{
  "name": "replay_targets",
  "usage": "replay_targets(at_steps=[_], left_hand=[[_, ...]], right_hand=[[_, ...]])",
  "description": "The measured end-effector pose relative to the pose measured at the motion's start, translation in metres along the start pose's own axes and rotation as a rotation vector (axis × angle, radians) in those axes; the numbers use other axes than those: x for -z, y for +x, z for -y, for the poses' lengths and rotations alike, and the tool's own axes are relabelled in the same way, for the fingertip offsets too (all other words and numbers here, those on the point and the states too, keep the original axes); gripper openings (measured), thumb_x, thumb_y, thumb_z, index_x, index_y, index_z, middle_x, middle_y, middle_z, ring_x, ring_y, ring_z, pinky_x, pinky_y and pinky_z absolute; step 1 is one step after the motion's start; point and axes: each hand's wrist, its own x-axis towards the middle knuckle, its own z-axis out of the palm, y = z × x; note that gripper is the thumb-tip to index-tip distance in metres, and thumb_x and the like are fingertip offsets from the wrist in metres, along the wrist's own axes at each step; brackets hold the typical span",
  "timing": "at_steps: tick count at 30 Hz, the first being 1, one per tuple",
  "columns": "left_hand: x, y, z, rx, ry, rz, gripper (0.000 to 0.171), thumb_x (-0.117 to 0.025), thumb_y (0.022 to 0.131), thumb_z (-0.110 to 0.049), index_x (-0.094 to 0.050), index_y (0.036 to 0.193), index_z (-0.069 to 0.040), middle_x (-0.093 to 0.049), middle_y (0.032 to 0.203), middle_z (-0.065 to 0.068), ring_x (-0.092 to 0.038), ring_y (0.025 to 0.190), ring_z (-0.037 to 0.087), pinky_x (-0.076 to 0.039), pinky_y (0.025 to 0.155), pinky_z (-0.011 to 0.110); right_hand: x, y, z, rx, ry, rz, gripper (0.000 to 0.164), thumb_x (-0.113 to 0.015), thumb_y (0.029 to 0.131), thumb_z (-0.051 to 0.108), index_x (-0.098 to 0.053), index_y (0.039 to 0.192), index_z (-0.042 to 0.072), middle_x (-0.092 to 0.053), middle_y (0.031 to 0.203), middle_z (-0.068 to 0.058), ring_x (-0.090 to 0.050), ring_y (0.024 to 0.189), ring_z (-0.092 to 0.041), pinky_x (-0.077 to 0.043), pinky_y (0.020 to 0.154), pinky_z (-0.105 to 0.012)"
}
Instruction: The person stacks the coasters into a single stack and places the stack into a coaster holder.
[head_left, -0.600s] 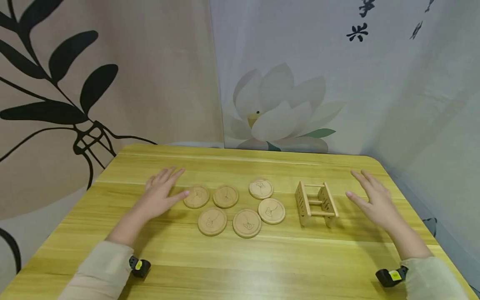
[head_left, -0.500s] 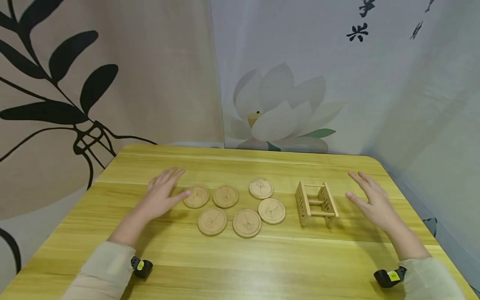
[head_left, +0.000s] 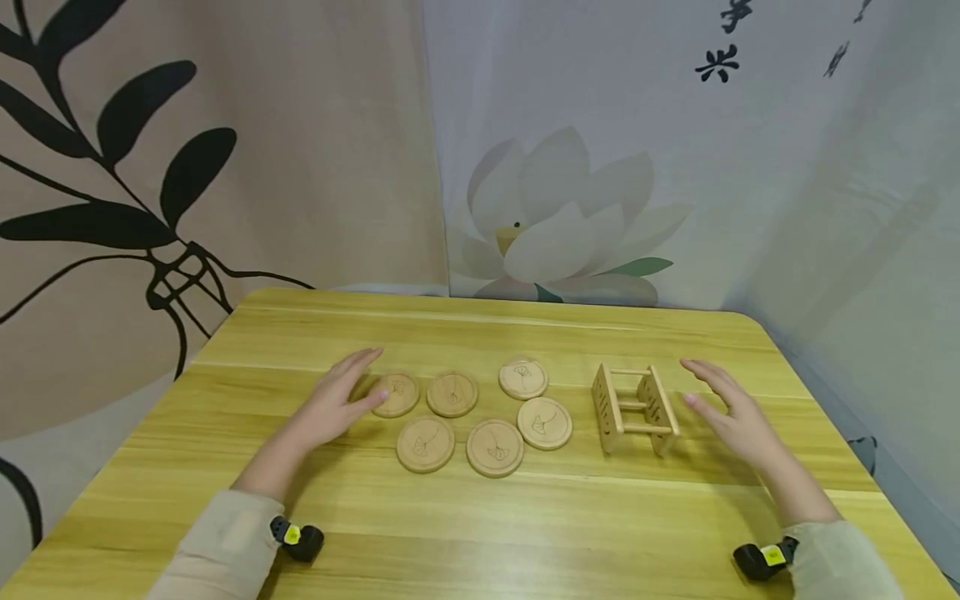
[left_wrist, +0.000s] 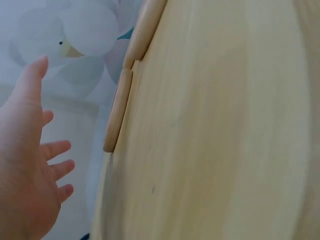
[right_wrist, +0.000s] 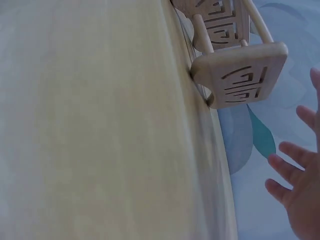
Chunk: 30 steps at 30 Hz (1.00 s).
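Observation:
Several round wooden coasters with engraved leaf designs lie flat on the table; one coaster (head_left: 495,448) is at the front middle, another (head_left: 523,379) at the back. My left hand (head_left: 330,408) hovers with loosely extended fingers at the left, its thumb overlapping the leftmost coaster (head_left: 400,395) in the head view. In the left wrist view that hand (left_wrist: 30,165) holds nothing. A small wooden rack (head_left: 634,408) with slotted side panels and crossbars stands right of the coasters. My right hand (head_left: 738,417), fingers apart and relaxed, is just right of the rack, not touching it.
The wooden table (head_left: 570,533) ends at a back edge against a printed cloth (head_left: 570,83) with a lotus and dark leaves. Black wrist cameras sit at both cuffs, such as the left wrist camera (head_left: 298,537).
Both hands have moved inward: the left to the right over the leftmost coaster's edge, the right to the left, nearer the rack. Coasters and rack stay in place.

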Motion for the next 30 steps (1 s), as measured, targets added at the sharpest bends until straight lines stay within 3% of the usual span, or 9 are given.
replay_targets(at_steps=[3,5,8,12,15,22,30], left_hand=[[-0.003,-0.001,0.001,0.029,-0.056,0.009,0.071,-0.059,0.095,-0.037,-0.026,0.152,-0.011,-0.022,0.153,0.022,-0.019,0.137,0.045,-0.019,0.102,0.068],[-0.004,-0.003,0.002,0.044,-0.082,0.010,0.071,-0.059,0.095,-0.038,-0.026,0.152,-0.011,-0.021,0.153,0.022,-0.019,0.137,0.046,-0.020,0.101,0.069],[-0.006,-0.004,0.002,0.062,-0.112,0.006,0.072,-0.059,0.095,-0.040,-0.027,0.152,-0.011,-0.021,0.153,0.023,-0.019,0.136,0.047,-0.021,0.099,0.070],[-0.009,-0.005,0.004,0.076,-0.143,0.005,0.072,-0.061,0.094,-0.038,-0.027,0.151,-0.010,-0.022,0.152,0.022,-0.020,0.136,0.047,-0.021,0.099,0.070],[-0.011,-0.004,0.006,0.084,-0.155,0.007,0.073,-0.063,0.093,-0.036,-0.027,0.151,-0.009,-0.023,0.152,0.021,-0.020,0.136,0.046,-0.021,0.100,0.069],[-0.015,-0.008,0.012,0.105,-0.182,-0.011,0.078,-0.065,0.090,-0.044,-0.030,0.150,-0.009,-0.027,0.151,0.021,-0.024,0.136,0.045,-0.022,0.101,0.067],[-0.017,-0.012,0.020,0.128,-0.243,-0.028,0.079,-0.068,0.088,-0.043,-0.032,0.150,-0.010,-0.032,0.148,0.020,-0.029,0.134,0.042,-0.023,0.102,0.064]], right_hand=[[-0.002,-0.001,-0.003,0.006,-0.001,-0.004,0.051,-0.054,0.099,0.014,-0.038,0.147,0.010,-0.035,0.146,-0.019,-0.038,0.127,-0.023,-0.027,0.103,-0.025],[-0.004,-0.001,-0.006,0.005,0.002,0.000,0.051,-0.054,0.099,0.014,-0.038,0.147,0.011,-0.038,0.145,-0.018,-0.040,0.124,-0.011,-0.028,0.094,-0.013],[-0.007,-0.001,-0.011,-0.011,0.032,0.017,0.051,-0.053,0.100,0.014,-0.038,0.148,0.012,-0.039,0.144,-0.018,-0.042,0.121,-0.005,-0.035,0.089,-0.012],[-0.011,-0.001,-0.017,-0.018,0.083,0.034,0.050,-0.053,0.100,0.013,-0.039,0.147,0.009,-0.041,0.142,-0.020,-0.048,0.119,-0.014,-0.042,0.084,-0.013],[-0.014,-0.001,-0.019,0.002,0.142,0.039,0.049,-0.053,0.099,0.009,-0.039,0.146,0.005,-0.041,0.141,-0.023,-0.050,0.118,-0.016,-0.043,0.084,-0.013],[-0.020,-0.001,-0.022,0.016,0.253,0.070,0.049,-0.052,0.099,0.005,-0.038,0.145,0.001,-0.041,0.140,-0.026,-0.050,0.118,-0.007,-0.042,0.086,-0.013],[-0.024,-0.003,-0.025,-0.003,0.362,0.101,0.048,-0.049,0.100,0.005,-0.036,0.145,-0.002,-0.051,0.135,-0.006,-0.050,0.114,0.000,-0.040,0.088,-0.014]])
